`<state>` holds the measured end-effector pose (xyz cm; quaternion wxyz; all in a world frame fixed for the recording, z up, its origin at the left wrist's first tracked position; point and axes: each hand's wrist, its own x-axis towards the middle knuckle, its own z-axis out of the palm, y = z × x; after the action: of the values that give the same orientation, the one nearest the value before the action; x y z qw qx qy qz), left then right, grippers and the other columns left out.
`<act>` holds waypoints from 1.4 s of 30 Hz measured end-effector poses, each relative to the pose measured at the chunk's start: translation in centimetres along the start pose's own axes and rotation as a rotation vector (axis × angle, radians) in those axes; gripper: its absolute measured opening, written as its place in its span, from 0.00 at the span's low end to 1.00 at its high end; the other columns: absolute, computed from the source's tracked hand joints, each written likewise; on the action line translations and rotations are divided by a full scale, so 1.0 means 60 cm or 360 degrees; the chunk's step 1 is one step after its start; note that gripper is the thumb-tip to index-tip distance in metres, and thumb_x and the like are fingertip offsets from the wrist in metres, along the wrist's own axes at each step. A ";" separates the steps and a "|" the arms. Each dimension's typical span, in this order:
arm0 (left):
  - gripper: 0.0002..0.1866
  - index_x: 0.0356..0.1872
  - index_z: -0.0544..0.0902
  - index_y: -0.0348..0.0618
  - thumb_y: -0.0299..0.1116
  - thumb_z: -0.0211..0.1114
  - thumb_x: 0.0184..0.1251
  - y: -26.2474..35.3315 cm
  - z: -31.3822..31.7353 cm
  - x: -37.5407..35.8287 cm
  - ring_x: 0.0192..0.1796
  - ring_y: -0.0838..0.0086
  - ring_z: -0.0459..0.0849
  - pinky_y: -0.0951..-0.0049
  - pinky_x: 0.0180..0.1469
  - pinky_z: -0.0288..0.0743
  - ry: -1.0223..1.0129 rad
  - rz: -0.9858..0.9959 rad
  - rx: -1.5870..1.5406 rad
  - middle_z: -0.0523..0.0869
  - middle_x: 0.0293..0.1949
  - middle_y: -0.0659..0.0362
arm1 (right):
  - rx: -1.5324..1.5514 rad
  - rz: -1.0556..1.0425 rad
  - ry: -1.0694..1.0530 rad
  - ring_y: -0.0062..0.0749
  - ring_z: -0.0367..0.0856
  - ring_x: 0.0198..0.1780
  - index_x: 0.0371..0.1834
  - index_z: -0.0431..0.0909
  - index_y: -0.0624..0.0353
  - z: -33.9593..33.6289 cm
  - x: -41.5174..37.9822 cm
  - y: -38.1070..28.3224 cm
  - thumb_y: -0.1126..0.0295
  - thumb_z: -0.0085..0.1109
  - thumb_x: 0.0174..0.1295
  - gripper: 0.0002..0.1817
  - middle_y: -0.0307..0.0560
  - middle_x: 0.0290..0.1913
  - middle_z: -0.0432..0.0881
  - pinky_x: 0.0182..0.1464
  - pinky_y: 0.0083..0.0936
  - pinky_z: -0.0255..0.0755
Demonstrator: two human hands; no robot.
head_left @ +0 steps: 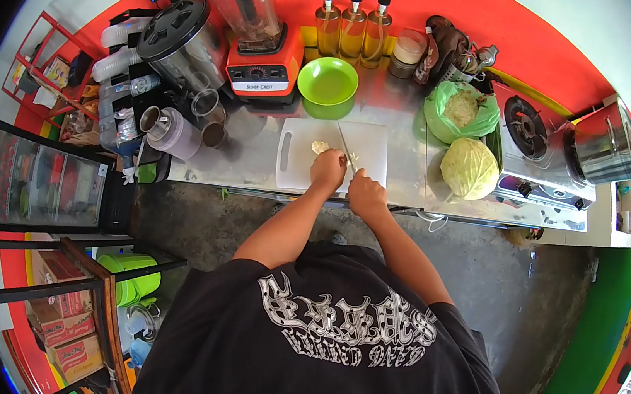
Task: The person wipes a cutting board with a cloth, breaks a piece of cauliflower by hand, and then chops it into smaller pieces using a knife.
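Observation:
My right hand (367, 190) is wrapped round the handle of a knife, whose blade (347, 144) points away from me over the white cutting board (287, 174). My left hand (327, 172) is close beside the blade, fingers curled and pressed together over the board; what they pinch is hidden. Just beyond the left fingers lies a pale, cream-coloured piece of food (319, 147), too small to name. A few pale bits (355, 157) sit to the right of the blade.
Behind the board stands a green bowl (328, 89), with a red blender (261, 74) to its left. A cabbage (469, 171) and a green-bag-lined container (439, 122) are at right, near the gas stove (526, 127). Three pump bottles (352, 30) line the wall.

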<state>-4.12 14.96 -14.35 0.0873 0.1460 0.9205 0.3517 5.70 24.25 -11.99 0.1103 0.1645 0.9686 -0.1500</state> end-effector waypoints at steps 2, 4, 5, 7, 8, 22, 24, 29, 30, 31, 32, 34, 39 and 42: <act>0.05 0.34 0.90 0.46 0.32 0.67 0.62 -0.006 0.004 -0.004 0.42 0.50 0.90 0.55 0.45 0.83 0.0014 0.0036 0.0003 0.91 0.35 0.50 | 0.0049 0.0079 -0.0018 0.59 0.92 0.43 0.49 0.70 0.63 0.006 -0.011 -0.007 0.61 0.50 0.78 0.14 0.64 0.39 0.90 0.46 0.48 0.85; 0.05 0.35 0.90 0.46 0.31 0.66 0.63 -0.005 0.006 -0.006 0.43 0.51 0.89 0.54 0.46 0.83 0.0009 0.0090 0.0020 0.91 0.38 0.51 | 0.0057 0.0105 -0.0023 0.59 0.92 0.44 0.49 0.70 0.63 0.021 -0.010 -0.007 0.61 0.50 0.78 0.14 0.64 0.39 0.90 0.47 0.49 0.85; 0.05 0.35 0.90 0.46 0.31 0.66 0.63 -0.005 0.007 -0.007 0.43 0.51 0.89 0.54 0.46 0.83 0.0028 0.0092 0.0016 0.91 0.38 0.51 | 0.0060 0.0129 -0.0041 0.59 0.92 0.44 0.49 0.70 0.63 0.026 -0.004 -0.006 0.61 0.50 0.78 0.14 0.65 0.39 0.90 0.47 0.49 0.85; 0.05 0.35 0.90 0.46 0.31 0.66 0.64 -0.009 0.007 -0.014 0.45 0.51 0.88 0.54 0.47 0.82 0.0087 0.0256 0.0076 0.90 0.41 0.51 | 0.0057 0.0088 -0.0017 0.60 0.92 0.44 0.50 0.70 0.64 0.008 0.002 -0.006 0.61 0.50 0.78 0.14 0.65 0.40 0.90 0.47 0.50 0.85; 0.06 0.35 0.90 0.45 0.31 0.66 0.65 -0.012 0.007 -0.013 0.46 0.50 0.88 0.53 0.48 0.82 0.0069 0.0321 0.0081 0.88 0.43 0.52 | 0.0081 0.0058 -0.0031 0.58 0.92 0.45 0.51 0.70 0.65 -0.001 0.007 -0.003 0.65 0.50 0.76 0.12 0.64 0.41 0.90 0.48 0.47 0.86; 0.07 0.34 0.89 0.43 0.31 0.64 0.66 -0.001 0.001 -0.016 0.46 0.50 0.88 0.51 0.48 0.82 0.0062 0.0218 0.0147 0.90 0.42 0.51 | 0.0107 0.0029 -0.0044 0.63 0.91 0.45 0.51 0.69 0.66 -0.005 0.010 -0.001 0.62 0.52 0.76 0.15 0.67 0.41 0.89 0.50 0.52 0.84; 0.07 0.34 0.89 0.43 0.31 0.64 0.66 0.001 -0.001 -0.019 0.46 0.50 0.88 0.51 0.49 0.82 0.0054 0.0188 0.0138 0.90 0.42 0.51 | 0.0050 -0.0001 -0.0108 0.64 0.90 0.46 0.51 0.69 0.65 -0.010 0.006 0.000 0.61 0.51 0.77 0.15 0.68 0.41 0.89 0.51 0.51 0.84; 0.07 0.34 0.89 0.42 0.30 0.64 0.66 0.001 0.001 -0.015 0.46 0.48 0.88 0.51 0.49 0.82 0.0056 0.0180 0.0143 0.89 0.42 0.49 | 0.0146 0.0103 -0.0088 0.64 0.90 0.47 0.51 0.69 0.65 0.023 -0.008 -0.009 0.61 0.51 0.78 0.15 0.68 0.42 0.89 0.51 0.51 0.83; 0.07 0.34 0.89 0.42 0.30 0.64 0.66 0.001 0.001 -0.014 0.46 0.48 0.88 0.51 0.49 0.82 0.0061 0.0179 0.0141 0.89 0.42 0.49 | 0.0141 0.0119 -0.0072 0.64 0.90 0.47 0.51 0.69 0.64 0.023 -0.010 -0.012 0.61 0.52 0.78 0.15 0.68 0.42 0.89 0.50 0.51 0.83; 0.07 0.34 0.89 0.42 0.30 0.64 0.66 -0.001 0.001 -0.014 0.45 0.47 0.88 0.51 0.48 0.82 0.0076 0.0206 0.0130 0.89 0.41 0.49 | 0.0140 0.0117 -0.0074 0.64 0.90 0.47 0.51 0.69 0.64 0.021 -0.008 -0.012 0.61 0.52 0.78 0.15 0.68 0.42 0.89 0.50 0.51 0.83; 0.07 0.34 0.89 0.42 0.30 0.64 0.66 -0.003 0.001 -0.017 0.45 0.47 0.88 0.51 0.48 0.82 0.0086 0.0235 0.0121 0.90 0.40 0.48 | 0.0153 0.0084 -0.0071 0.64 0.90 0.47 0.51 0.69 0.65 0.018 -0.004 -0.010 0.61 0.51 0.78 0.15 0.68 0.42 0.89 0.51 0.51 0.83; 0.07 0.33 0.89 0.41 0.29 0.64 0.65 -0.005 0.004 -0.016 0.44 0.46 0.88 0.50 0.48 0.82 0.0106 0.0248 0.0139 0.89 0.39 0.47 | 0.0173 0.0065 -0.0069 0.64 0.90 0.47 0.51 0.69 0.65 0.002 -0.002 -0.007 0.61 0.51 0.78 0.15 0.68 0.42 0.89 0.51 0.51 0.83; 0.07 0.33 0.89 0.38 0.28 0.64 0.65 -0.026 0.023 -0.008 0.42 0.44 0.87 0.49 0.48 0.81 0.0145 0.0316 0.0105 0.89 0.36 0.43 | 0.0091 0.0025 -0.0127 0.65 0.90 0.47 0.50 0.68 0.66 -0.001 -0.010 -0.006 0.62 0.51 0.78 0.15 0.69 0.43 0.89 0.51 0.50 0.83; 0.07 0.33 0.89 0.37 0.26 0.63 0.65 -0.032 0.026 -0.006 0.40 0.43 0.87 0.49 0.47 0.81 0.0186 0.0415 0.0053 0.88 0.33 0.41 | 0.0186 0.0091 -0.0121 0.64 0.90 0.46 0.51 0.68 0.66 0.015 -0.014 -0.012 0.62 0.50 0.78 0.15 0.68 0.42 0.89 0.50 0.51 0.83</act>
<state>-3.80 14.42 -16.76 -0.0153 0.2450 0.9030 0.3527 6.38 23.08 -12.42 0.1414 0.1927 0.9482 -0.2093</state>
